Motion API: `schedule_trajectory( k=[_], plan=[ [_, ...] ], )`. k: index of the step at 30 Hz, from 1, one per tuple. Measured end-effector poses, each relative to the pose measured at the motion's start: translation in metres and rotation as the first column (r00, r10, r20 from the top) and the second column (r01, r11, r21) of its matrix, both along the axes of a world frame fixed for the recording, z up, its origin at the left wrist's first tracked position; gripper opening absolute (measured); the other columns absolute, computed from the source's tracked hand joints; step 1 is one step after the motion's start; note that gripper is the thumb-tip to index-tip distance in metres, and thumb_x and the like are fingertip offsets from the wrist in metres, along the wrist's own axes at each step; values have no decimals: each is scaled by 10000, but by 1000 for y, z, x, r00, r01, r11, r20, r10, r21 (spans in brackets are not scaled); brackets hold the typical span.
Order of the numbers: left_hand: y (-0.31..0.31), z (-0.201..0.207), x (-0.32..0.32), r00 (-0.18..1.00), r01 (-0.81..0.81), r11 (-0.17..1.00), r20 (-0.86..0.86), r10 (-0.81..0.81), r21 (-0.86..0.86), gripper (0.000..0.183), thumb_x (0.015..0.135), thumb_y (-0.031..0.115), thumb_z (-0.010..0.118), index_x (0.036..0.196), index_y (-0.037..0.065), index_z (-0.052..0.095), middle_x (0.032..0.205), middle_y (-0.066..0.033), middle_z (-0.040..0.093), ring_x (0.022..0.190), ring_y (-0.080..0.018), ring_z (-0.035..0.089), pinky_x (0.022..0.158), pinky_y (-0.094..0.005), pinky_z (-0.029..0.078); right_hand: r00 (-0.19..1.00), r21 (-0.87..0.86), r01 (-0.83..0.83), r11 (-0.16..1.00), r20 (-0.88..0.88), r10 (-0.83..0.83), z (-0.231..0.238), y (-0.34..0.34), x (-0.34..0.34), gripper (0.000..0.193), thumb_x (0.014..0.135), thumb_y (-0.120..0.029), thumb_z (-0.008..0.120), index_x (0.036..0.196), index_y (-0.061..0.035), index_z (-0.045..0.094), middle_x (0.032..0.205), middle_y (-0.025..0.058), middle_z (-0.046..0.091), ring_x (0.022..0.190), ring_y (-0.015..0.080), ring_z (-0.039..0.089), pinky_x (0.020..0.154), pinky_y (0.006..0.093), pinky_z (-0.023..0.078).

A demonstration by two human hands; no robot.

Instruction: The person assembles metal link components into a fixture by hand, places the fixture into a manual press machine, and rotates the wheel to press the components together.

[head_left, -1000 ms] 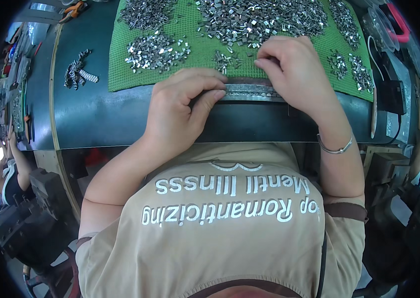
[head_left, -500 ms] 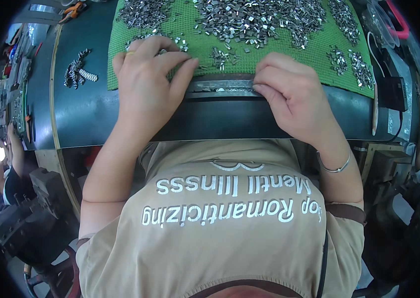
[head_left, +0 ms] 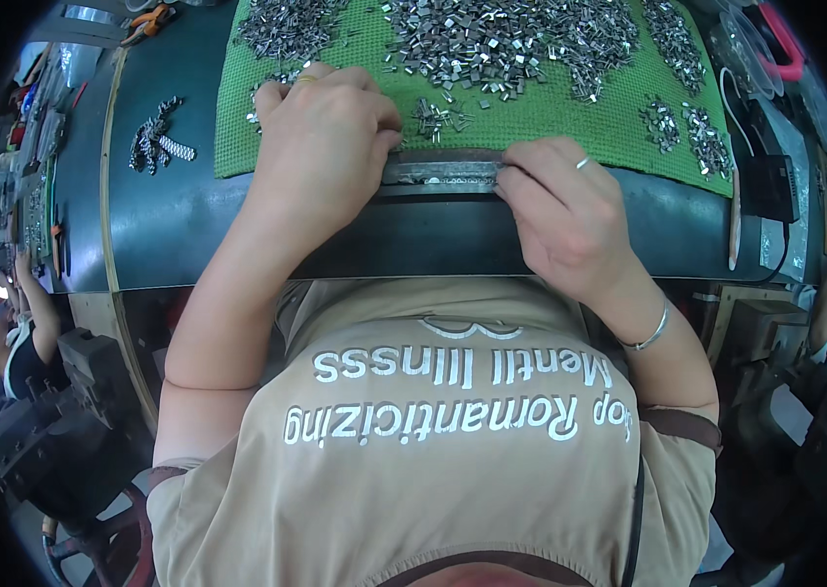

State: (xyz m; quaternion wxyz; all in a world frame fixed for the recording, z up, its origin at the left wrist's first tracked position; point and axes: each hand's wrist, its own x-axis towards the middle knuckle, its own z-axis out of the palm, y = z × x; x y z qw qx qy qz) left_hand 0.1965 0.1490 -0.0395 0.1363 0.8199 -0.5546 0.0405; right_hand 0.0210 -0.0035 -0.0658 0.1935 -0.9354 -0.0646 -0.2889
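A narrow metal bar (head_left: 448, 168) lies along the front edge of the green mat, with a row of small shiny links (head_left: 458, 180) set in it. At its left end my left hand (head_left: 325, 147) is closed, fingers curled down and pressed together; whatever they hold is hidden. My right hand (head_left: 570, 215) pinches at the bar's right end, thumb and forefinger together over the row of links. Any small piece between those fingertips is too small to make out. Just beyond the bar is a little heap of metal pins (head_left: 438, 119).
The green textured mat (head_left: 570, 132) bears large piles of small metal pieces (head_left: 472, 49) and smaller heaps (head_left: 707, 137) at right. A metal link chain (head_left: 159, 139) lies left of it. Orange-handled pliers (head_left: 147, 22) sit far left; a black box with a cable (head_left: 776, 186) stands right.
My left hand has moved slightly right and turned over, its fingers now curled closed near the bar's left end. The right hand has rotated a little, still pinching at the bar.
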Motion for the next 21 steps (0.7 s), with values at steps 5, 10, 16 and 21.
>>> schedule_trajectory(
  k=[5, 10, 16, 21],
  plan=[
    [1, 6, 13, 986, 104, 993, -140, -95, 54, 103, 791, 98, 702, 875, 39, 700, 928, -68, 650, 981, -286, 581, 875, -408, 375, 996, -120, -5, 993, -88, -6, 6, 2, 0, 198, 676, -32, 656, 869, 5, 626, 927, 122, 607, 804, 282, 594, 675, 370, 495],
    [3, 8, 18, 958, 138, 988, -243, -153, -75, 126, 797, 57, 681, 903, -8, 665, 850, -100, 664, 856, -279, 641, 800, -369, 475, 998, -169, 33, 985, 54, -24, -1, 6, -7, 293, 677, -25, 716, 961, 26, 662, 984, 146, 646, 868, 321, 617, 772, 430, 491],
    [11, 14, -6, 891, 35, 944, -417, -178, -327, 137, 793, 68, 706, 917, 11, 690, 797, -140, 704, 738, -286, 694, 687, -335, 532, 984, 70, 14, 997, -176, -1, 14, -20, 31, 105, 763, -104, 711, 865, -78, 710, 905, 61, 636, 880, 272, 594, 811, 402, 398],
    [14, 9, -20, 799, 57, 956, -561, -216, -287, 102, 813, -12, 712, 913, -16, 692, 896, -103, 716, 863, -206, 679, 789, -294, 509, 951, -49, 17, 999, -309, -31, 8, -26, 59, 44, 792, -109, 701, 824, -118, 730, 866, 43, 630, 923, 257, 606, 805, 438, 375]
  ],
)
